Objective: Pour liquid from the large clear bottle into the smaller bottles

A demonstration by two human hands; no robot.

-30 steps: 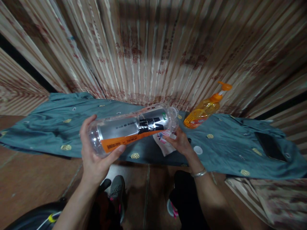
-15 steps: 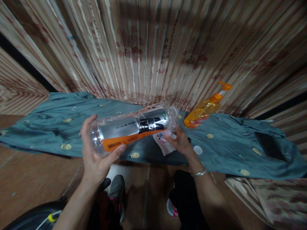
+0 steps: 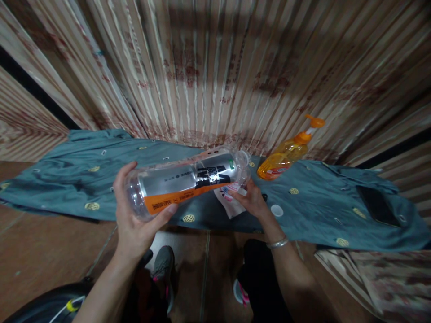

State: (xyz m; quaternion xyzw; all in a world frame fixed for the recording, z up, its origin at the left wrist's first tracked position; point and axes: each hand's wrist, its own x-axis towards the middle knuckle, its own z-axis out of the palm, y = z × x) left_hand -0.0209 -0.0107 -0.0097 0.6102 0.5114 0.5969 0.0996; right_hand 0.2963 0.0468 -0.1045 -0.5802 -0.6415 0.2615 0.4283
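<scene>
Across the middle, a clear plastic bottle (image 3: 182,179) with a silver and orange label lies tilted in the air, its neck to the right and slightly raised. My left hand (image 3: 136,220) is wrapped round its base, thumb along the near side. At the neck end, my right hand (image 3: 251,197) grips the bottle from below, with some fingers hidden behind it. Beneath that neck is a small pale packet (image 3: 232,208) with pink print, partly covered by bottle and hand. A white round cap (image 3: 277,210) lies on the cloth to the right of my wrist.
An orange pump bottle (image 3: 284,157) with yellow liquid stands on the green cloth (image 3: 316,202). A black phone (image 3: 377,205) lies at the right. Behind rises a striped curtain (image 3: 202,76). My shoes (image 3: 164,264) are on the tiled floor; a black round object (image 3: 40,305) sits lower left.
The bottle has turned very slightly about its length, its printed lettering shifted. Both hands keep practically the same grip and place.
</scene>
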